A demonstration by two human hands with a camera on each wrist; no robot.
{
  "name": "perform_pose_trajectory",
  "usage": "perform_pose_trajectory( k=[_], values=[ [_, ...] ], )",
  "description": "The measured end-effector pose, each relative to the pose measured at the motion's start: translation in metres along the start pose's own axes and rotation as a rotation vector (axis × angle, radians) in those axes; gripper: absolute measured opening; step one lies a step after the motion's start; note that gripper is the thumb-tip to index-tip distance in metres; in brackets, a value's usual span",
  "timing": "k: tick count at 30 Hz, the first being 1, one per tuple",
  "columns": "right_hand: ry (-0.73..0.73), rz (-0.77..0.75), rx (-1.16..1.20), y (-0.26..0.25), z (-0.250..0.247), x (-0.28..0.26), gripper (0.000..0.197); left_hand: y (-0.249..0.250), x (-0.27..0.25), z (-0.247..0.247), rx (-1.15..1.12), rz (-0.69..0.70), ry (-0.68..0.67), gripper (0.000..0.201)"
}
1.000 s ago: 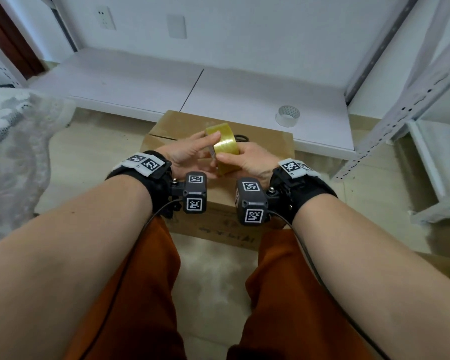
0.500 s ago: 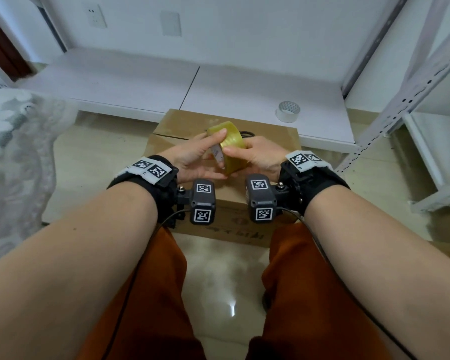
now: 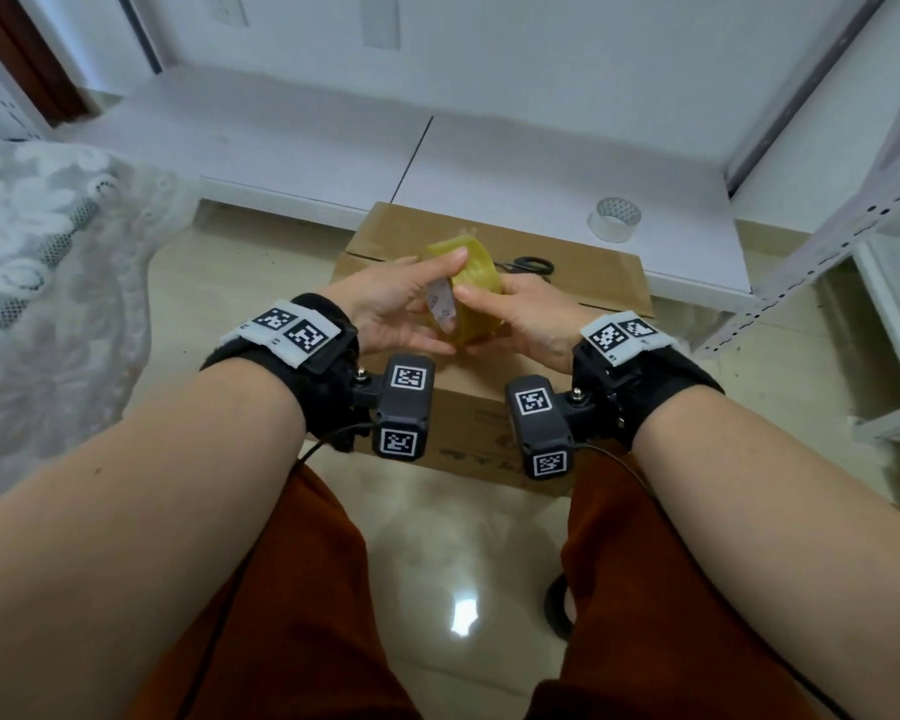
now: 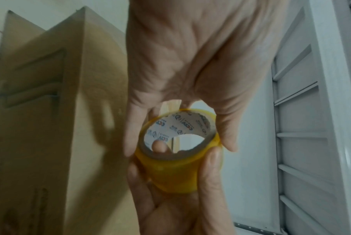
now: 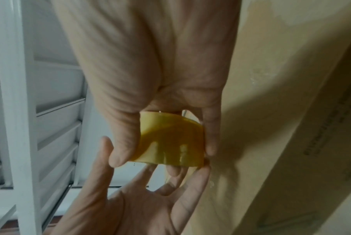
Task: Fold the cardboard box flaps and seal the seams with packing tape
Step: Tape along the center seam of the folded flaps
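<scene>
A closed brown cardboard box stands on the floor in front of my knees. Just above its top I hold a yellow packing tape roll with both hands. My left hand pinches it with the thumb on top and the fingers beneath. My right hand grips the roll from the right, thumb at its near edge. In the left wrist view the tape roll shows its printed white core beside the box. In the right wrist view my right fingers wrap the roll. No loose tape end is clearly visible.
Black scissors lie on the box top behind the roll. A whitish tape roll sits on the low white shelf behind the box. A white metal rack stands at the right, a lace cloth at the left.
Both hands have kept hold of the yellow roll over the box. The roll has turned a little, so more of its white core faces me.
</scene>
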State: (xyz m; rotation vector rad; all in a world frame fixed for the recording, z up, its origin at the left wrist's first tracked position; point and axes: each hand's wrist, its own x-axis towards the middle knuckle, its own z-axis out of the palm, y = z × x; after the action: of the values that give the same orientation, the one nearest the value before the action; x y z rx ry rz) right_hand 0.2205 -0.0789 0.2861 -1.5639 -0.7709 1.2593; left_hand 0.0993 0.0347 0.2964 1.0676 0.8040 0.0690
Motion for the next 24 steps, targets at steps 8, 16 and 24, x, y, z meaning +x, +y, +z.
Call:
perform_pose_trajectory(
  k=[8, 16, 24],
  values=[
    [-0.092, -0.011, 0.130, -0.009, -0.009, 0.015, 0.028, 0.009, 0.010, 0.003, -0.013, 0.056, 0.040, 0.057],
    [-0.111, 0.031, 0.015, -0.011, -0.024, 0.009, 0.042, 0.005, 0.011, 0.016, -0.112, 0.010, 0.061, 0.047],
    [0.000, -0.011, 0.027, -0.005, -0.023, 0.002, 0.033, 0.003, 0.012, 0.022, -0.082, 0.005, 0.011, 0.053]
  ],
)
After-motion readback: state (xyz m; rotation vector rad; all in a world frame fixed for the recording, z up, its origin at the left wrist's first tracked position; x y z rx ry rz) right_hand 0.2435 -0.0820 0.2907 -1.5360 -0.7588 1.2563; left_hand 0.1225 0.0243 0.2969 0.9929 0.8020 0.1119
